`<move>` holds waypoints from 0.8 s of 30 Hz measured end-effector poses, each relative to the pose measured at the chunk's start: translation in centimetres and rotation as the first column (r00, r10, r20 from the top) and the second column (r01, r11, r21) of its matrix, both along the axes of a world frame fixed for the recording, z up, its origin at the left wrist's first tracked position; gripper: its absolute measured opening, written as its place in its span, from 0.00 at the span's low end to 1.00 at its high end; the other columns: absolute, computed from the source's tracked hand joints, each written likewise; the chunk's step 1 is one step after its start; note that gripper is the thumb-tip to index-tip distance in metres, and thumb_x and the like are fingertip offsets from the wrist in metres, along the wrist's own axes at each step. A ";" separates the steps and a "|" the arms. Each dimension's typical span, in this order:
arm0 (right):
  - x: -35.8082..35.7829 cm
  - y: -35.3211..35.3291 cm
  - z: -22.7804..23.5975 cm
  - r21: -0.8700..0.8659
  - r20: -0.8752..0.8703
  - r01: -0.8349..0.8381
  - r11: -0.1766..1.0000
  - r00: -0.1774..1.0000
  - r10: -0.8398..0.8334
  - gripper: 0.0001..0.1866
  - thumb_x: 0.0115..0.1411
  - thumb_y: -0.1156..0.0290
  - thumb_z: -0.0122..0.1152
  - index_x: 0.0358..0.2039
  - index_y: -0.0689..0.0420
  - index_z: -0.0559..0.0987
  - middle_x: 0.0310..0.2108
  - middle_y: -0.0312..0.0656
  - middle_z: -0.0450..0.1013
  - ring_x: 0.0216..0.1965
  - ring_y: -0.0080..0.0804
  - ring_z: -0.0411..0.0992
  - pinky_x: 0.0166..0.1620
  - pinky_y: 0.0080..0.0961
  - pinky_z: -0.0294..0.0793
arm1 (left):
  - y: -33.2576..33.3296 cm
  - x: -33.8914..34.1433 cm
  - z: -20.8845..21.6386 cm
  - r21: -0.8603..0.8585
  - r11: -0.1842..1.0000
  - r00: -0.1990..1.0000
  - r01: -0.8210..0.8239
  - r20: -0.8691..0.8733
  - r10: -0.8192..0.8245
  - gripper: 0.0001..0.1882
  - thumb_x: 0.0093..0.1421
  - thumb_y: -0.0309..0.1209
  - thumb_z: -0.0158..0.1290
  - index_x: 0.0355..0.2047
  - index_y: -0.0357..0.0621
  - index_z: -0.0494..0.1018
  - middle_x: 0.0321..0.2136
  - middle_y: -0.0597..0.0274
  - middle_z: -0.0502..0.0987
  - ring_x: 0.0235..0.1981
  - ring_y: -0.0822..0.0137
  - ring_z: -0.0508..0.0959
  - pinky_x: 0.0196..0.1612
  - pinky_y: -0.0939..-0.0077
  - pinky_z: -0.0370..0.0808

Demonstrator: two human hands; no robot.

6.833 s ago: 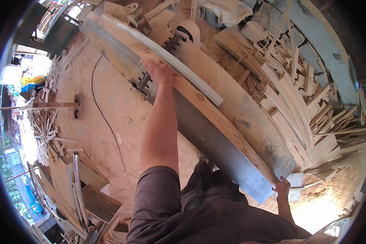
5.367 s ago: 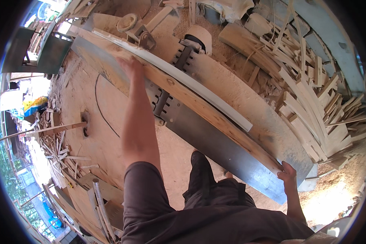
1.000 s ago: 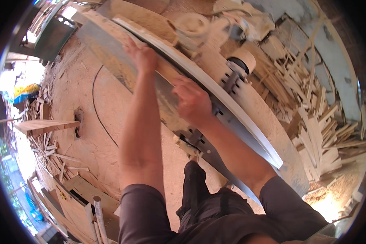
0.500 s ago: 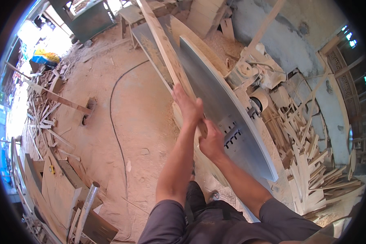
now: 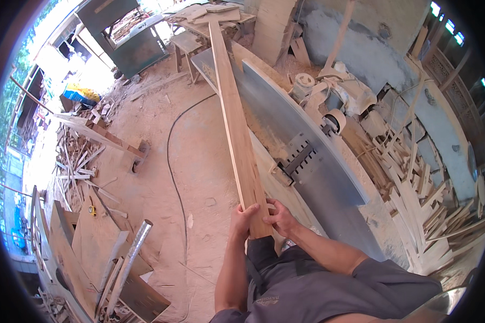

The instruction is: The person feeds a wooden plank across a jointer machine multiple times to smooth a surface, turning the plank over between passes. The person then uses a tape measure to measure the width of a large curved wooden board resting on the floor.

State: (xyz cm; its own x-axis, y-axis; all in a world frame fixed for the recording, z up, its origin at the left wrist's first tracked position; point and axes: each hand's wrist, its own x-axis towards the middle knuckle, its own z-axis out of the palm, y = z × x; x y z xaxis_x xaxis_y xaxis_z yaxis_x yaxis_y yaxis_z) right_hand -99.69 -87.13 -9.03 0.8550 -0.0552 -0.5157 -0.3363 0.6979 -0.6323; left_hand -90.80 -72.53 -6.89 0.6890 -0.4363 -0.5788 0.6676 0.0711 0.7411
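Note:
A long wooden board (image 5: 234, 124) stretches away from my body, its near end close to my waist. My left hand (image 5: 244, 219) grips the left edge near that end, thumb on top. On the opposite edge, my right hand (image 5: 281, 217) holds the board with its thumb over the upper face; the fingers underneath are hidden. The board lies left of a jointer with a grey metal table (image 5: 334, 218) and a long upright fence (image 5: 320, 142). The slotted cutter area (image 5: 298, 157) shows to the right of the board.
A dark cable (image 5: 169, 142) curves over the dusty floor at left. Scrap wood (image 5: 83, 148) is heaped at far left, and offcuts (image 5: 423, 220) pile up at right. Sheets, a shiny pipe (image 5: 132, 258) and a tape measure (image 5: 92, 209) are at lower left.
Both hands have come back toward my waist and now hold the board's near end on opposite edges. The board has turned its broad face up and shifted left of the fence, uncovering the cutter area.

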 end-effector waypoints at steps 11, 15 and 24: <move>0.8 6.7 -8.0 0.047 -0.398 -0.313 0.949 0.865 0.305 0.29 0.59 0.77 0.62 0.61 0.66 0.68 0.49 0.50 0.77 0.48 0.37 0.78 0.52 0.33 0.78 | 8.9 1.1 2.1 0.872 0.457 0.860 -0.176 0.362 -0.359 0.24 0.45 0.38 0.66 0.36 0.35 0.71 0.29 0.36 0.80 0.35 0.35 0.81 0.40 0.49 0.77; 3.8 9.7 -10.2 -0.068 -0.469 -0.368 0.927 0.832 0.295 0.27 0.58 0.76 0.62 0.59 0.67 0.70 0.45 0.49 0.78 0.44 0.35 0.79 0.47 0.31 0.79 | 12.0 3.3 2.5 0.870 0.474 0.822 -0.135 0.366 -0.437 0.24 0.45 0.37 0.65 0.38 0.36 0.71 0.29 0.38 0.80 0.34 0.36 0.81 0.40 0.48 0.77; 6.1 11.4 -13.0 -0.143 -0.549 -0.296 0.944 0.817 0.173 0.28 0.54 0.75 0.64 0.57 0.67 0.73 0.43 0.48 0.79 0.39 0.31 0.80 0.39 0.25 0.80 | 16.4 4.1 1.3 0.816 0.570 0.780 0.095 0.294 -0.553 0.52 0.47 0.47 0.69 0.64 0.34 0.56 0.44 0.34 0.78 0.44 0.37 0.80 0.46 0.52 0.77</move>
